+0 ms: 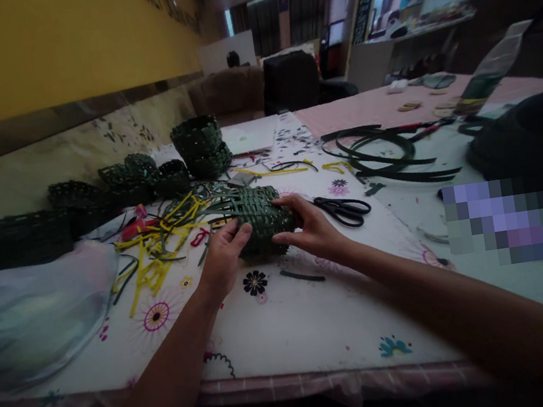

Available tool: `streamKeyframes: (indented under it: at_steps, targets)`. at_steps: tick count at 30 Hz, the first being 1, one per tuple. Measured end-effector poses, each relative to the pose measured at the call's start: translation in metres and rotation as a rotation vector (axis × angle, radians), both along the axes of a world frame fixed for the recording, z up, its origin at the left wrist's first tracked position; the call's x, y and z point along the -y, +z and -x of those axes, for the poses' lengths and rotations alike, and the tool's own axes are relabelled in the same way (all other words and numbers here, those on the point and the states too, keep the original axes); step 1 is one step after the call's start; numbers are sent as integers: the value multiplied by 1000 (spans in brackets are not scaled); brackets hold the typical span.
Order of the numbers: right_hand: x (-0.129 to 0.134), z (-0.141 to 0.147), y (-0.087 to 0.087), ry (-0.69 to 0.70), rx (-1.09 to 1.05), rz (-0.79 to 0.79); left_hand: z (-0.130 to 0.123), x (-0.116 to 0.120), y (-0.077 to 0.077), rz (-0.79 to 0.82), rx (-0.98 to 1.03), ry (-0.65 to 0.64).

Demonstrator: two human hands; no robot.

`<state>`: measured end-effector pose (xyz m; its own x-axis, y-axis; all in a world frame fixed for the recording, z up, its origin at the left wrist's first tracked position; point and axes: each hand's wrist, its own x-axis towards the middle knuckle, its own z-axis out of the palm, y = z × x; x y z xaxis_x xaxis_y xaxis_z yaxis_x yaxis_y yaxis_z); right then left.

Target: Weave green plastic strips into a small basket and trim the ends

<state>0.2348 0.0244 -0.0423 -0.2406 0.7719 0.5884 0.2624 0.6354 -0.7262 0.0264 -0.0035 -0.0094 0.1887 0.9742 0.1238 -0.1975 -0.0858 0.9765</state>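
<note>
A dark green woven basket [258,215] lies on its side over the flowered tablecloth [314,332], with loose strip ends sticking out to its left. My left hand [225,254] pinches the strips at its left end, thumb on top. Around the right end of the basket, my right hand [311,228] is curled, thumb and fingers on the weave. Black-handled scissors [346,210] lie just right of my right hand. One short green strip [302,276] rests on the cloth below the basket.
Yellow and green strips [156,246] are heaped at the left, beside a plastic bag [35,317]. Several woven baskets [197,146] stand behind. Coiled dark strips [386,154], a bottle [493,71] and a dark bag [531,147] are at the right.
</note>
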Motion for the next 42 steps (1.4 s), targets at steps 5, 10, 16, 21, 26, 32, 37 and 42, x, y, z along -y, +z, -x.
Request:
streamKeyframes:
  at_steps: [5, 10, 16, 21, 26, 32, 37, 42]
  targets:
    - [-1, -1, 0, 29, -36, 55, 3, -2, -8, -34, -58, 36]
    - [3, 0, 3, 83, -108, 145, 2, 1, -4, -138, -173, -55]
    - [6, 3, 4, 101, -142, 163, -3, 8, 0, -200, -359, 85]
    - [7, 5, 0, 82, -128, 146, -8, 11, -1, -328, -476, 164]
    - [9, 6, -2, 53, -116, 151, -13, 12, -5, -372, -531, 209]
    - [1, 0, -3, 87, -88, 121, -6, 9, -3, -270, -341, 87]
    - [-3, -6, -1, 123, -74, 110, 6, -1, -2, -11, -83, 45]
    - [-4, -9, 0, 143, -33, 95, 8, -5, -1, 147, 27, -63]
